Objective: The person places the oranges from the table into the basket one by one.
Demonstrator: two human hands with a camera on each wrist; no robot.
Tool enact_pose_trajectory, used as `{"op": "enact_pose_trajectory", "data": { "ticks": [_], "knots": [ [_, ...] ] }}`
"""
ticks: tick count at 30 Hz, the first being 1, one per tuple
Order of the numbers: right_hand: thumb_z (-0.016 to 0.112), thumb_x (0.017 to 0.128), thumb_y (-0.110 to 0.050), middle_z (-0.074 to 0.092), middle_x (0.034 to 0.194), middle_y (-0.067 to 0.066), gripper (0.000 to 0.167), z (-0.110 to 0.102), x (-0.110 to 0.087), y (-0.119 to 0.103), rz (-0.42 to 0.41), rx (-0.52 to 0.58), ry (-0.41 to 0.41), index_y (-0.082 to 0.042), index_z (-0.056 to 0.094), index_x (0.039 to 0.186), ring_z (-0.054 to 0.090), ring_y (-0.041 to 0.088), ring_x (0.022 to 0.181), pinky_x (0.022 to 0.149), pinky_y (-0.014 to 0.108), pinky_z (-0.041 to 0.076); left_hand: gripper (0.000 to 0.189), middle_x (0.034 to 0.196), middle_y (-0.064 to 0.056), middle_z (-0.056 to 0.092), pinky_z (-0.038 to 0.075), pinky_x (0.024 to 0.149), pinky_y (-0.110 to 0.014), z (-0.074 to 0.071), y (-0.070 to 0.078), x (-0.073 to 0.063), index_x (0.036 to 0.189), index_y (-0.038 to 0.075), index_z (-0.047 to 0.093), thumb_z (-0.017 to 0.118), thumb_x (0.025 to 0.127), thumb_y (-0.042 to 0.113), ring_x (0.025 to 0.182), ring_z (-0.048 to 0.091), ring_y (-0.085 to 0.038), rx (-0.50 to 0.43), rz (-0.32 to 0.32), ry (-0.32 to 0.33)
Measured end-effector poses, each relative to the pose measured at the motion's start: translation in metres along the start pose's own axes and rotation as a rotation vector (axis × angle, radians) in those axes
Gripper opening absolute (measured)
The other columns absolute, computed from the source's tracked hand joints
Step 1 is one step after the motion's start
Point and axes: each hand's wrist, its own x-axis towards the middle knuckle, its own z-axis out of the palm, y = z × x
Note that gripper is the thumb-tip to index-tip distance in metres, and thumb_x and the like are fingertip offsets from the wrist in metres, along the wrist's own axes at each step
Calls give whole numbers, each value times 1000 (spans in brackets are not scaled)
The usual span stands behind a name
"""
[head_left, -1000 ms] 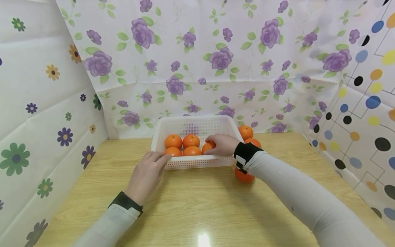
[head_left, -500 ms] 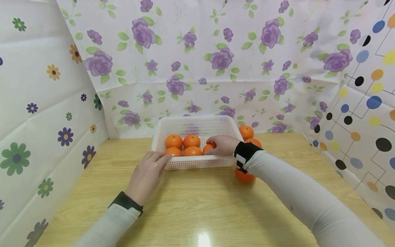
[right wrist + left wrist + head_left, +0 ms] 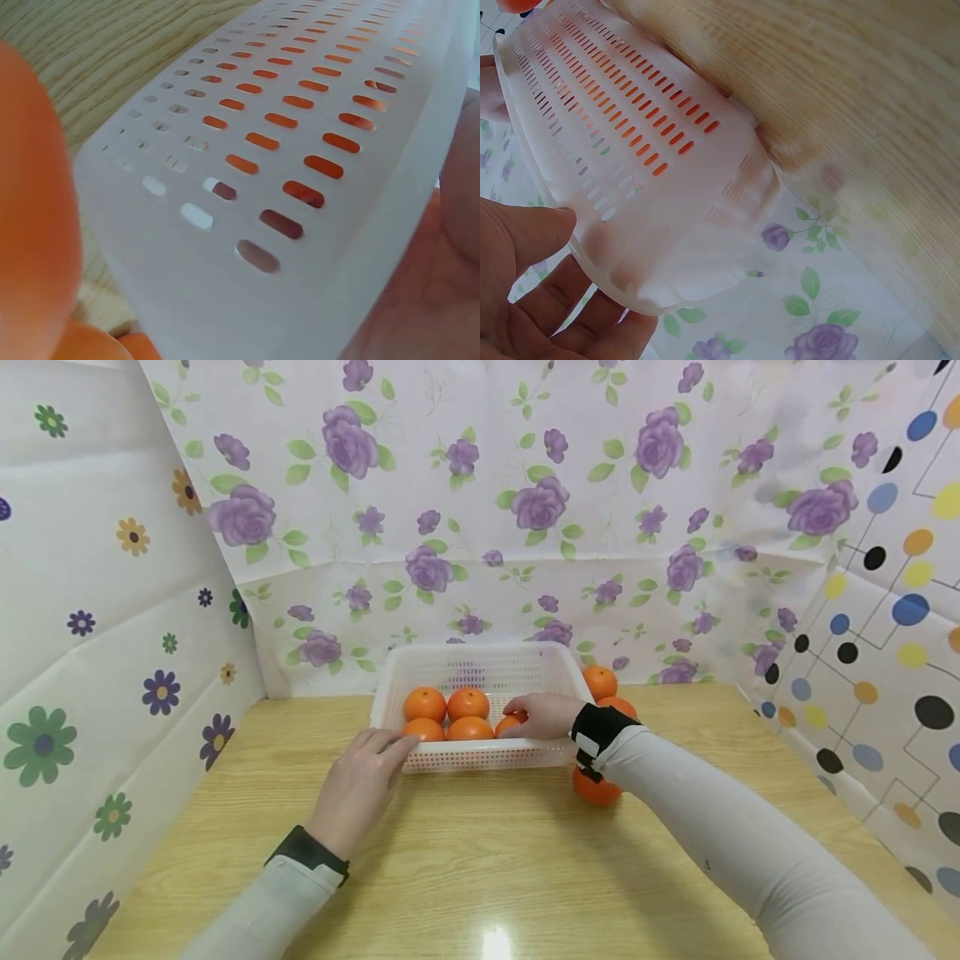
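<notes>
A white perforated plastic basket [image 3: 480,760] stands at the back of the table. My left hand [image 3: 356,789] pinches its front left rim; in the left wrist view the thumb [image 3: 544,229] lies on one side of the basket wall [image 3: 690,225] and the curled fingers on the other. My right hand [image 3: 546,715] reaches inside at the right and grips a mandarin orange [image 3: 510,723], partly hidden by the fingers. Several more mandarins [image 3: 468,702] sit in two rows at the left of the basket. In the right wrist view the basket wall [image 3: 315,247] hides most of the right hand [image 3: 420,292].
Outside the basket at the right, one mandarin [image 3: 600,682] lies by the back wall, another [image 3: 619,706] just in front of it, and a third [image 3: 596,788] under my right wrist. Flower-printed sheeting [image 3: 480,510] rises behind the wooden table [image 3: 480,860].
My right hand has sunk slightly into the basket with the mandarin, and less of the fruit shows. The left hand stays at the rim.
</notes>
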Motion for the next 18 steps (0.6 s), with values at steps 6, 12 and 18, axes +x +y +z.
{"op": "enact_pose_trajectory", "data": {
  "ticks": [6, 12, 18],
  "knots": [
    [69, 111, -42, 70, 143, 11, 57, 2, 1, 2, -6, 1, -10, -7, 62, 156, 62, 29, 123, 124, 50, 45, 46, 126, -11, 75, 63, 103, -51, 0, 0, 0, 135, 11, 77, 89, 92, -1, 119, 68, -33, 2, -2, 0],
    [69, 111, -41, 69, 144, 12, 56, 2, 2, 2, -1, 12, -11, -8, 62, 156, 62, 29, 124, 124, 51, 45, 46, 127, -12, 75, 63, 103, -51, 1, 0, 0, 135, 11, 77, 89, 92, 0, 119, 68, -33, 3, -6, -5],
    [69, 111, -41, 69, 145, 12, 56, 3, 3, 3, 8, 26, -13, -9, 61, 156, 63, 29, 126, 124, 51, 45, 47, 126, -11, 75, 63, 102, -50, 1, 0, 0, 136, 11, 77, 89, 92, 0, 119, 68, -33, 7, -6, -6]
  ]
}}
